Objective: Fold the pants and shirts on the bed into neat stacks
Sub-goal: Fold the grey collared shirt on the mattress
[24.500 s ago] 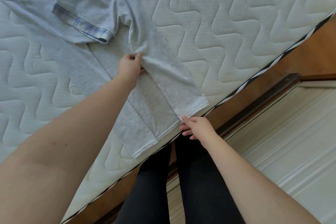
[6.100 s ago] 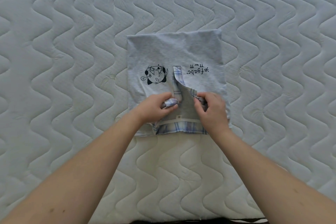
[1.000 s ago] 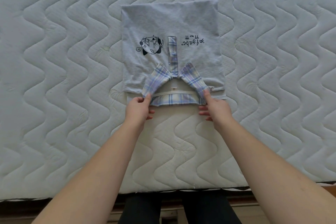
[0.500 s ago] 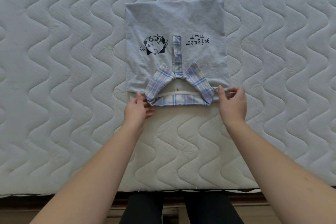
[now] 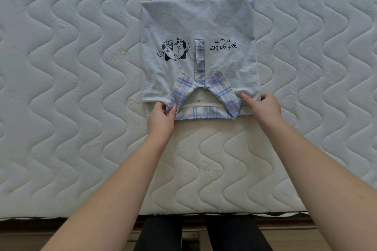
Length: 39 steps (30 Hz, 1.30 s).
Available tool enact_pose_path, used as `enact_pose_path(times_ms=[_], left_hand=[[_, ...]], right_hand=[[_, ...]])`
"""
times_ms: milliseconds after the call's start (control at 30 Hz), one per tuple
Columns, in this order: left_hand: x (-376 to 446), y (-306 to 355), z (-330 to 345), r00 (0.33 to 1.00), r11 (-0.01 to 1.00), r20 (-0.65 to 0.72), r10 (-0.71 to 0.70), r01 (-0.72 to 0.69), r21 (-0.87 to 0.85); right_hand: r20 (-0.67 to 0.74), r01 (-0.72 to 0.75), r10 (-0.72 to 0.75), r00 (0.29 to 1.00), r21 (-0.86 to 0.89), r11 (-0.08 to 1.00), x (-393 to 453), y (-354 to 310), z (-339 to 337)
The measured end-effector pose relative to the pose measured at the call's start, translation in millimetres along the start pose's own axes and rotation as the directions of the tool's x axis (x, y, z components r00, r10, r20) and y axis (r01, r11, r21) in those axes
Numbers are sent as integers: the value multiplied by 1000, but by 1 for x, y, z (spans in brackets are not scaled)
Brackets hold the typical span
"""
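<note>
A light grey polo shirt (image 5: 200, 24) lies folded into a neat rectangle on the mattress, collar toward me. It has a plaid collar (image 5: 204, 100), a plaid placket, a black cartoon print and upside-down lettering. My left hand (image 5: 162, 117) pinches the shirt's near left corner beside the collar point. My right hand (image 5: 261, 106) grips the near right edge of the shirt, thumb on top. No pants are in view.
The white quilted mattress (image 5: 71, 87) fills the view on all sides of the shirt. Its near edge (image 5: 183, 213) runs across the bottom, with a wooden bed frame and my dark-trousered legs below it.
Both hands have moved from the collar points outward to the shirt's near corners and taken hold of them. The shirt has kept its place and its folded shape.
</note>
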<state>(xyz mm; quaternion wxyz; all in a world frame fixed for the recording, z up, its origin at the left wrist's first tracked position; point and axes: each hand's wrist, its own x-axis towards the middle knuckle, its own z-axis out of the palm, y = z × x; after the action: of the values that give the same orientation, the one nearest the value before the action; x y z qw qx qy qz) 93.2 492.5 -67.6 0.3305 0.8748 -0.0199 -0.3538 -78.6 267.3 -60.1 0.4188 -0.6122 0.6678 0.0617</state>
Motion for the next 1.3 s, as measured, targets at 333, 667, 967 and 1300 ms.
enact_pose_path(times_ms=[333,667,967,1300], left_hand=[[-28,-3,8,976,987,-218,-14,-22,-160],[-28,8,10,936,998,-352,-14,-9,-64],[-22,9,-4,946,891,-158,283,-199,409],[-24,-14,-3,683,436,55,728,-523,733]], right_hand=[[-359,177,-186,915,-58,982,-45,1,19],[55,685,-688,724,-170,708,-102,-10,69],[462,816,-677,573,-392,424,-101,-11,91],[-62,631,-732,678,-461,624,-88,13,42]])
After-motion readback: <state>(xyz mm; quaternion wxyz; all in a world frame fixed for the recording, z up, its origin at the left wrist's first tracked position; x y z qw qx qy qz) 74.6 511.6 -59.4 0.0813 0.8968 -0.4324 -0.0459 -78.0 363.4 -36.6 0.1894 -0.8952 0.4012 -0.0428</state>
